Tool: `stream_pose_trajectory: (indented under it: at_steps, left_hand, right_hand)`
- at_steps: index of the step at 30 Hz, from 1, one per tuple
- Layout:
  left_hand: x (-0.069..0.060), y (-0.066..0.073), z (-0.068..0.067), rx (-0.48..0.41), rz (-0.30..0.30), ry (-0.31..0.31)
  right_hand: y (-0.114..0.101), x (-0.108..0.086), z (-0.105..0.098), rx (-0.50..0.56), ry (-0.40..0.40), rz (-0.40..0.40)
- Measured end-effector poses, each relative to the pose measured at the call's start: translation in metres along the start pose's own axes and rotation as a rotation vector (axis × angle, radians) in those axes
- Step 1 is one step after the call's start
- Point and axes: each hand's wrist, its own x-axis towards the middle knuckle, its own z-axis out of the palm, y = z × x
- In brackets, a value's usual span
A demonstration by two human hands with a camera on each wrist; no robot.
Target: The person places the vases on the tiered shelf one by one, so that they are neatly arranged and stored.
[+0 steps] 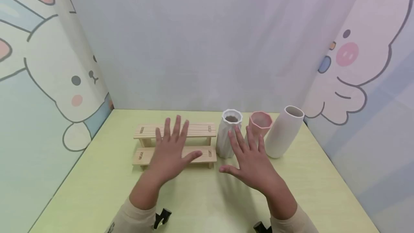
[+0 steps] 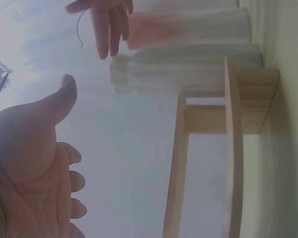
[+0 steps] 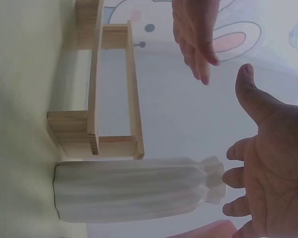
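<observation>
My left hand (image 1: 169,155) hovers palm down with fingers spread in front of a two-tier wooden rack (image 1: 200,130). Its fingers touch nothing in the left wrist view. My right hand (image 1: 253,164) is likewise spread and raised, holding nothing, before three vases. Nearest the rack stands a white fluted vase (image 1: 224,141). Beside it is a pink vase (image 1: 258,127) with an angular rim, its lower part hidden behind the right hand. Rightmost is a smooth white vase (image 1: 284,132), which appears slanted in the head view.
Everything stands on a pale yellow-green table (image 1: 207,197). A plain light curtain-like backdrop (image 1: 194,46) rises behind it. Side panels carry a cartoon rabbit (image 1: 61,71) on the left and another cartoon animal (image 1: 362,57) on the right.
</observation>
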Motion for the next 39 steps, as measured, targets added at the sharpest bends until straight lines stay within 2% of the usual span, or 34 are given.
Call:
stream_pose_trajectory:
  at_steps: [3, 6, 8, 11, 15, 18, 22, 25, 27, 33, 39]
  left_hand:
    - [0.001, -0.017, -0.016, -0.052, -0.056, -0.007]
    - [0.002, -0.039, -0.030, -0.151, -0.111, 0.002]
    - [0.002, -0.054, -0.037, -0.218, -0.148, 0.006]
    - [-0.001, -0.082, -0.046, -0.331, -0.214, -0.027]
    - [-0.009, -0.125, -0.049, -0.424, -0.340, -0.137]
    - [-0.015, -0.155, -0.041, -0.453, -0.414, -0.241]
    - [-0.021, -0.181, -0.024, -0.579, -0.439, -0.385]
    - [-0.024, -0.192, -0.013, -0.683, -0.452, -0.458]
    - [-0.026, -0.197, -0.006, -0.702, -0.469, -0.475]
    - [-0.029, -0.202, 0.014, -0.759, -0.481, -0.476]
    - [-0.031, -0.200, 0.026, -0.822, -0.484, -0.458]
  right_hand:
    - [0.001, 0.000, -0.002, -0.004, 0.012, -0.004]
    - [0.001, -0.001, -0.005, -0.001, 0.020, -0.004]
    - [0.002, -0.001, -0.007, -0.003, 0.023, -0.001]
    - [0.003, 0.000, -0.009, -0.009, 0.031, -0.003]
    - [0.004, 0.000, -0.010, 0.009, 0.040, -0.001]
    - [0.004, -0.002, -0.011, 0.028, 0.047, 0.015]
    - [0.006, -0.002, -0.013, 0.037, 0.062, 0.027]
    - [0.007, -0.001, -0.015, 0.053, 0.072, 0.028]
    - [0.009, 0.000, -0.016, 0.067, 0.076, 0.029]
    - [0.023, 0.001, -0.022, 0.127, 0.116, 0.059]
    - [0.053, 0.000, -0.032, 0.227, 0.262, 0.114]
